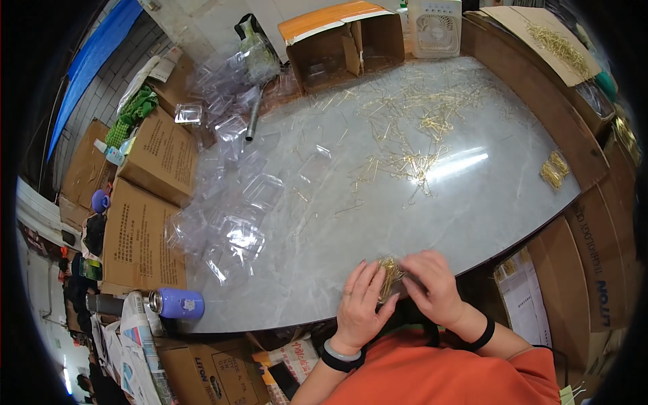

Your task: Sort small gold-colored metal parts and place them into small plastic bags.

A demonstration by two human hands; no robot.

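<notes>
Gold wire bundle, 1, between 2 bare hands

Item 1: gold wire bundle (389, 279), at the table's near edge, between your 2 hands. Your left hand (358, 307): fingers side by side, closed with the thumb on the bundle's left side. Your right hand (435, 287): fingers bent, just beside the bundle's right side; whether they grip it, you cannot tell from this view.

Item 2: grey table (324, 270), glossy, marbled, under the loose stock.

Item 3: loose gold wire pieces (415, 164), bent, heaped and strewn beyond your hands toward the far edge.

Item 4: gold clusters (554, 170), 2, side by side near the table's right edge.

Item 5: clear plastic packages (237, 233), many, piled along the left side.

Item 6: purple bottle (181, 304), 1, lying at the near left corner.

Item 7: dark tube (254, 115), 1, beside the far packages.

Item 8: orange-topped carton (347, 28), open toward you, beside a white fan (435, 32) at the far edge.
</notes>
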